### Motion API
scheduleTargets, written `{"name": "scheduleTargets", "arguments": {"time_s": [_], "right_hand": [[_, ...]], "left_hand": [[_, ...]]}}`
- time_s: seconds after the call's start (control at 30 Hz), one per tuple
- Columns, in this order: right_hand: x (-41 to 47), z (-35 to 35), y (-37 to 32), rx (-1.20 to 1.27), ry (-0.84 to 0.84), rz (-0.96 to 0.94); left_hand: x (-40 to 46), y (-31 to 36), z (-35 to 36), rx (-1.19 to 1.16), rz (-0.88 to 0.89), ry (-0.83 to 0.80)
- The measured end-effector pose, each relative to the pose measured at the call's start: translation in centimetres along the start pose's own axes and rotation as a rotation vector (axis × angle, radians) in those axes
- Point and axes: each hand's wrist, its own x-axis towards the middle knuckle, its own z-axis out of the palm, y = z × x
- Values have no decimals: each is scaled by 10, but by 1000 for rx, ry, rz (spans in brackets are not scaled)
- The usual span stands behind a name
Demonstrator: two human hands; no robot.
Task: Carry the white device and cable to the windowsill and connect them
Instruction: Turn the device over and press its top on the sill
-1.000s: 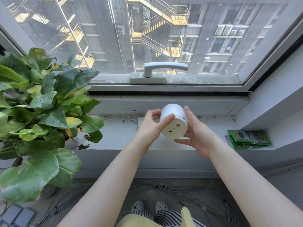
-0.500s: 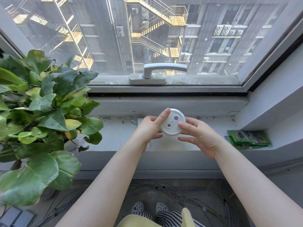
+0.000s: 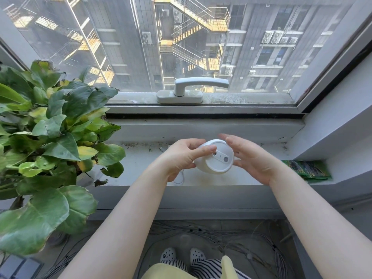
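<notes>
Fingers [image 3: 203, 153] grip smooth round white device [image 3: 216, 161] above windowsill [image 3: 141, 174].

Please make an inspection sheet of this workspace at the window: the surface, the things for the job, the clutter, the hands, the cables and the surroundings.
Surface: grey windowsill, stained and dusty along the back edge.
Job's things: white device, round, held above the sill, flat face with two small holes towards the camera; thin white cable lying on the sill under the left wrist, not seen plugged in.
Clutter: green packets at the right end of the sill.
Hands: left hand in a grip on the device; right hand open beside it, contact unclear.
Cables: many thin wires on the floor below.
Surroundings: leafy plant at left; window handle; buildings outside.
</notes>
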Motion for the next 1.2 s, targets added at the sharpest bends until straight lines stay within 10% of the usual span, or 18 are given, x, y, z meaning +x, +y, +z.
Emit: {"name": "scheduleTargets", "arguments": {"time_s": [0.23, 0.57, 1.2], "right_hand": [[1, -5, -11, -155, -147, 37], [10, 13, 3, 271, 110, 212], [24, 22, 20, 153, 216, 235]], "left_hand": [[9, 7, -1, 11, 22, 15], [11, -12, -1, -54, 127, 124], [18, -34, 12, -158, 120, 374]]}}
